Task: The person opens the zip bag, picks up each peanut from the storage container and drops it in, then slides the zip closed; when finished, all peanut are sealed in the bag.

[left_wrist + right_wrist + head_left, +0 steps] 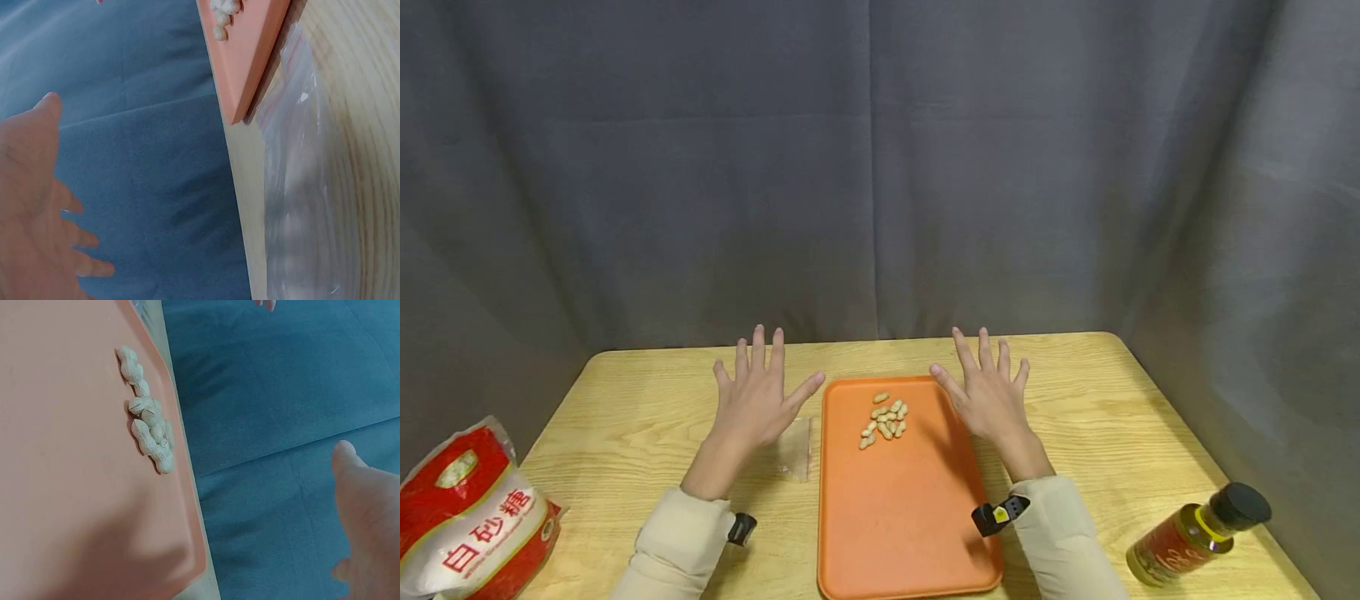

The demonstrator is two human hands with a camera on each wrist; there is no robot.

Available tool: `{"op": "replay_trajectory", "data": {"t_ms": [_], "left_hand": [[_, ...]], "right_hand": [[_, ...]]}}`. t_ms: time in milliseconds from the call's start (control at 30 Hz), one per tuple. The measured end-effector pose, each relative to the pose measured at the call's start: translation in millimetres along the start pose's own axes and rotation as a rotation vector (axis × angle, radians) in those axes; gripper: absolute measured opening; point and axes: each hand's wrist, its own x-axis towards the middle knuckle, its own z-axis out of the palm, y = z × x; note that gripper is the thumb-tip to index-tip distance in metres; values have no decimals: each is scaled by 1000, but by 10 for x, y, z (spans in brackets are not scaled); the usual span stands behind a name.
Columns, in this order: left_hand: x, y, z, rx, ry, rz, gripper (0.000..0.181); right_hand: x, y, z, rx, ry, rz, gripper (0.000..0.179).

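Fingers (758, 350) on both hands spread wide and straight, gripping nothing. Left hand (750, 408) held up over the bench (1097, 417), just left of the tray (898, 533); right hand (992, 402) held up at the tray's right edge, shadow thrown across the orange surface. Neither touches the peanuts.

Step in hand, as judged: a hands-free pose, no handling under way. Whether work is about to start or is done, cannot tell. Next contact with the peanuts would call for lowering the fingers, drawing them together and pinching shell by shell, or scooping a few at once. Clear bag (796, 450) lies nearest the left hand, between it and the tray; lifting it would probably want a pinch at the edge, the film looking thin and limp. Red line along its seal in the left wrist view; whether its mouth is parted, not clear.

Peanuts (891, 417): on the tray, toward the far end. Whole in shell, pale tan, waisted, ridged. Most lie touching in a loose heap, some overlapping, so no sure count; one sits apart nearer the far rim. Shells look dry, likely to roll if nudged.
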Motion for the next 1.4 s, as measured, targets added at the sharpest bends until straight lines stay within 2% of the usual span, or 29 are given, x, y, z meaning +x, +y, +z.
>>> {"op": "replay_trajectory", "data": {"t_ms": [267, 467, 600, 700, 800, 900, 967, 1067, 1233, 1400], "left_hand": [[4, -7, -1, 8, -11, 14, 101], [-35, -70, -35, 21, -20, -2, 98], [-72, -110, -52, 29, -20, 0, 92], [-86, -127, -58, 21, -8, 14, 82], [-84, -156, -38, -4, 12, 52, 63], [-69, -200, 38, -62, 17, 102, 44], [-47, -228, 119, -110, -8, 125, 37], [-10, -246, 256, -188, -78, 121, 33], [19, -239, 428, -268, -154, 97, 31], [-23, -241, 532, -276, -190, 89, 26]], "right_hand": [[12, -3, -30, -11, -7, -6, 78], [39, -22, -23, -2, -7, -21, 77], [40, -40, 6, 5, -20, -28, 75], [20, -103, 58, 13, 2, -65, 73], [-50, -284, 142, 41, 32, -145, 73], [-170, -561, 260, 54, 55, -282, 74], [-268, -771, 340, 46, 58, -371, 69], [-404, -1056, 483, -35, 54, -469, 53], [-565, -1400, 714, -181, -7, -530, 42], [-610, -1546, 876, -243, -33, -525, 31]]}}
